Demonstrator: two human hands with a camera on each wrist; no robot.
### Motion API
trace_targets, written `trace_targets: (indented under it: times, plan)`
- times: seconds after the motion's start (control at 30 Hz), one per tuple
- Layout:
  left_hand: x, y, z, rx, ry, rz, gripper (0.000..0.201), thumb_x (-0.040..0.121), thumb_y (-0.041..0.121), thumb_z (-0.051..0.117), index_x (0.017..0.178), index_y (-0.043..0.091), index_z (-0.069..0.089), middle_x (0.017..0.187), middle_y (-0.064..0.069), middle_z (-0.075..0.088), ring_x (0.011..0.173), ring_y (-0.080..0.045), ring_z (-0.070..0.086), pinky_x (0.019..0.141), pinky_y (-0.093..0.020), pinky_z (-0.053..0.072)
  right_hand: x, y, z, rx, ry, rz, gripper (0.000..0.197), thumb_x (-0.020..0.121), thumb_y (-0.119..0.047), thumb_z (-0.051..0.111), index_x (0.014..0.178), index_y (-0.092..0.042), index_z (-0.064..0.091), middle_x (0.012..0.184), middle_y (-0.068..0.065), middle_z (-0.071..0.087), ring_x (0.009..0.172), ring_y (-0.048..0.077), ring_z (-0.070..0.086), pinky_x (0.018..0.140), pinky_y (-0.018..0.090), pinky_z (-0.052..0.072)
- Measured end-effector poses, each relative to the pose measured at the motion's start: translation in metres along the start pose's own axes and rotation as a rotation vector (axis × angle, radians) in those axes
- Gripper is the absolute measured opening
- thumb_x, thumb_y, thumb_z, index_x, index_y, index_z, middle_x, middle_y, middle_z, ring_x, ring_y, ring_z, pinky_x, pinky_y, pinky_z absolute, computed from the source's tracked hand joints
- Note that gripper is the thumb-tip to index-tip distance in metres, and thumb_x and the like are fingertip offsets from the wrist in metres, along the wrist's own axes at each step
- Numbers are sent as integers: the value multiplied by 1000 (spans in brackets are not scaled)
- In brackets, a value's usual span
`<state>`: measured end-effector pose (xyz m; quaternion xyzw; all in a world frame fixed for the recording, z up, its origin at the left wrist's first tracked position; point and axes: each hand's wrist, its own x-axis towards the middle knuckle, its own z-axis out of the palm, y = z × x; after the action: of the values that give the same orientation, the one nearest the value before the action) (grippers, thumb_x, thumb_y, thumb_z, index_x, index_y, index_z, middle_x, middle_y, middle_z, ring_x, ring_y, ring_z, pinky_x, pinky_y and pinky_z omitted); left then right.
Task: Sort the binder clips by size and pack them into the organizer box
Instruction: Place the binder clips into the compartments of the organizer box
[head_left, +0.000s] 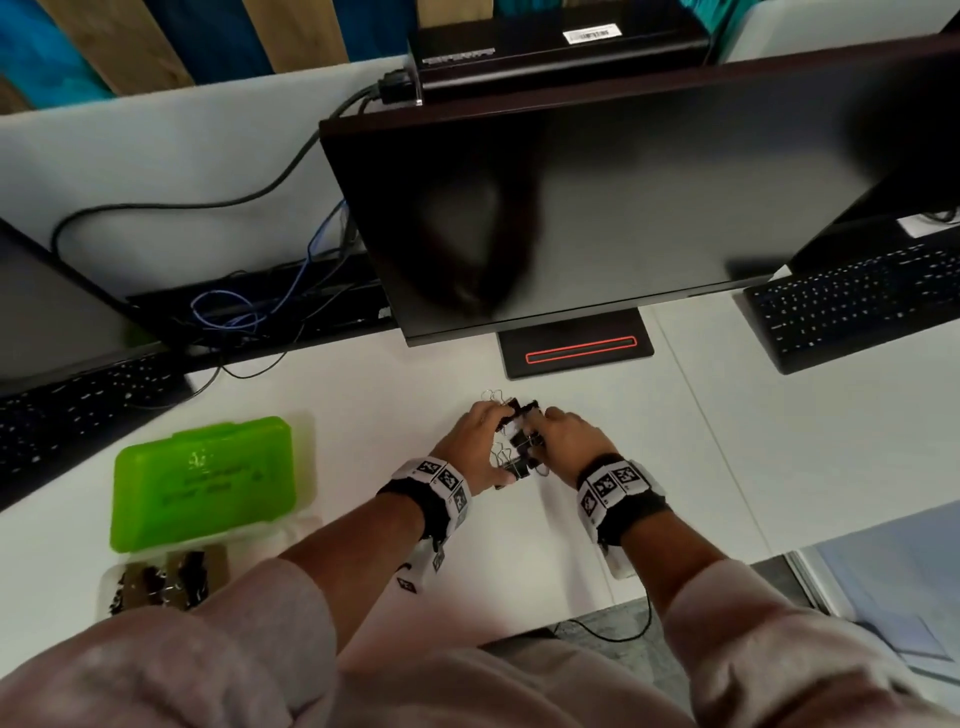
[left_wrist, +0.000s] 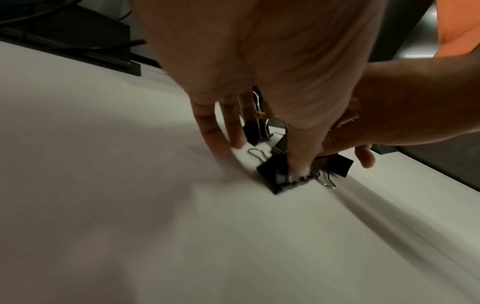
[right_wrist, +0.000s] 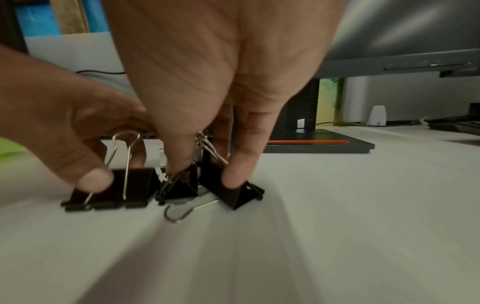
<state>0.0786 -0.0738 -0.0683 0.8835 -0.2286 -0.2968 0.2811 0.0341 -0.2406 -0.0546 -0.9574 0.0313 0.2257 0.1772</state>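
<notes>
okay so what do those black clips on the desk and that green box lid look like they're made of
Binder clips: bodies look like folded sheet metal with a smooth black coating; the handles are bare silvery wire loops that glint. Green lid: probably moulded plastic, glossy and slightly translucent, with raised lettering. Both are judged from looks only.

The white surface lay bare between the person and the cluster of binder clips, giving open room on the near side. Both hands flanked that cluster, the left hand closing its left side and the right hand its right. Just behind the clips stood the monitor base, with the monitor overhanging it and blocking reach from behind. To the left, past a strip of bare surface, the green organizer box sat open, a keyboard behind it. Another keyboard lay far right.
</notes>
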Motion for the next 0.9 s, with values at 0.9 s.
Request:
trace_targets:
  times: [0.9]
  plan:
    - [6,13,3,-27,40,47,39,79,4,66,115,15,57,112,-4,51,99,-27,59,88,-32,48,-20,4,-7,38,-43,79,20,82,-19,66,101,-23,70,102,8,70,95,28,63,76,25,40]
